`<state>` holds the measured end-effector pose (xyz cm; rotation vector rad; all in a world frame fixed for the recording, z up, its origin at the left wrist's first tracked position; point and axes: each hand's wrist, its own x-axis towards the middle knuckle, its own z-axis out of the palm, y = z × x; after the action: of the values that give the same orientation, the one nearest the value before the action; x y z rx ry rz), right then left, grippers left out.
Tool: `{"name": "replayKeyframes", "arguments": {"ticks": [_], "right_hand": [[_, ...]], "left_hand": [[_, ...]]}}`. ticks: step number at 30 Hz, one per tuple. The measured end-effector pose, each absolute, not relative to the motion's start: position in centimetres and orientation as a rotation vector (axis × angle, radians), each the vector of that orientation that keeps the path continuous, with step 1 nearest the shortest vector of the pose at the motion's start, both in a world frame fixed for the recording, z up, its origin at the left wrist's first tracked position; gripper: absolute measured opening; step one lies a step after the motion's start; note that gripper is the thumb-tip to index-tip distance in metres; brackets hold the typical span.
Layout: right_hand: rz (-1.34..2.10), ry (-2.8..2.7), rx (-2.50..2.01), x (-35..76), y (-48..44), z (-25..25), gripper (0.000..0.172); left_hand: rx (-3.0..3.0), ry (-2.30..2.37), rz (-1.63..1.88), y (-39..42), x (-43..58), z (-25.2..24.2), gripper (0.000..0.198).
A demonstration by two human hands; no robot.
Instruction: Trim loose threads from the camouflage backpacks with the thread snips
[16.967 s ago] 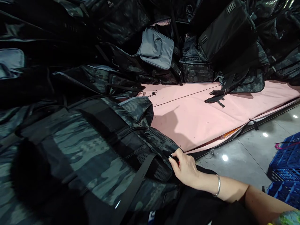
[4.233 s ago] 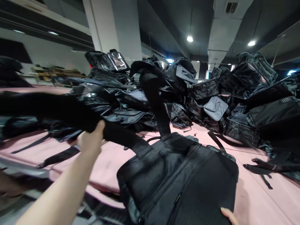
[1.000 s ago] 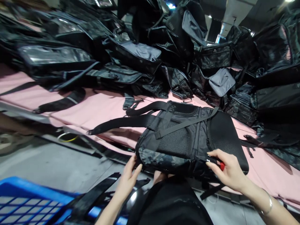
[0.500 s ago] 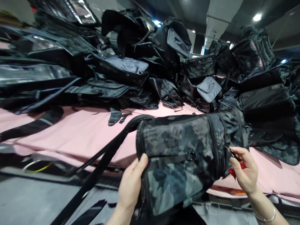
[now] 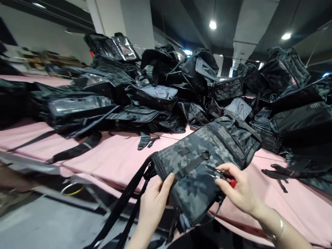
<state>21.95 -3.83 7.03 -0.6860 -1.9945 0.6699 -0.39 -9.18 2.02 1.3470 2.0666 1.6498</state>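
A dark camouflage backpack lies tilted in front of me at the pink table's edge. My left hand is closed on its near left edge, thumb on top and fingers hidden behind. My right hand pinches a pair of small thread snips with a red part showing at the palm. Their metal tips lie over the camouflage panel, below a strap with a black ring; I cannot tell whether they touch the cloth. Black shoulder straps hang from the bag's left end toward the floor.
Several more camouflage bags are heaped along the back of the pink table. Loose straps trail toward its front edge. Under the table a yellow and white ring shows. Part of another person is at the far left.
The view has swung to the left. My right hand has moved the snips from the bag's far right end to the middle of its panel. The bag has turned, its far end pointing farther away.
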Motion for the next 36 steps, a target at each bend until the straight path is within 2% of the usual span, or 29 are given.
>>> {"name": "replayKeyframes", "arguments": {"ticks": [4, 6, 9, 12, 16, 24, 31, 33, 36], "right_hand": [[0.658, -2.137, -0.757, 18.4, -3.1, 8.1, 0.015], [0.657, -2.165, -0.824, 17.5, -2.6, 7.9, 0.018], [0.672, -2.138, -0.847, 17.3, -2.3, 7.2, 0.02], [0.65, -2.117, -0.795, 17.7, -2.3, 6.7, 0.018], [0.561, -2.127, -0.695, 17.9, -2.4, 6.4, 0.018], [0.226, -2.284, -0.526, 17.8, -2.9, 6.0, 0.016], [-0.091, -2.437, -0.558, 17.2, -3.7, 6.9, 0.018], [-0.078, -2.445, -0.568, 17.1, -3.7, 7.0, 0.018], [0.147, -2.348, -0.559, 17.2, -3.4, 7.0, 0.014]], "left_hand": [[1.663, 2.406, 1.804, -10.0, -0.7, 2.2, 0.032], [2.009, 2.371, 1.878, -10.3, -1.1, 2.8, 0.021], [2.495, 2.242, 1.643, -10.4, -1.5, 4.3, 0.015], [2.714, 2.304, 1.398, -10.4, -1.4, 5.8, 0.015], [2.95, 2.242, 1.317, -10.2, -1.0, 6.8, 0.016], [2.47, 1.94, 1.829, -10.0, -0.9, 5.0, 0.007], [2.535, 1.998, 1.916, -9.7, -0.7, 3.8, 0.01], [2.573, 1.996, 1.933, -9.7, -0.7, 3.5, 0.012], [2.44, 1.879, 1.999, -10.0, -0.7, 3.7, 0.012]]}}
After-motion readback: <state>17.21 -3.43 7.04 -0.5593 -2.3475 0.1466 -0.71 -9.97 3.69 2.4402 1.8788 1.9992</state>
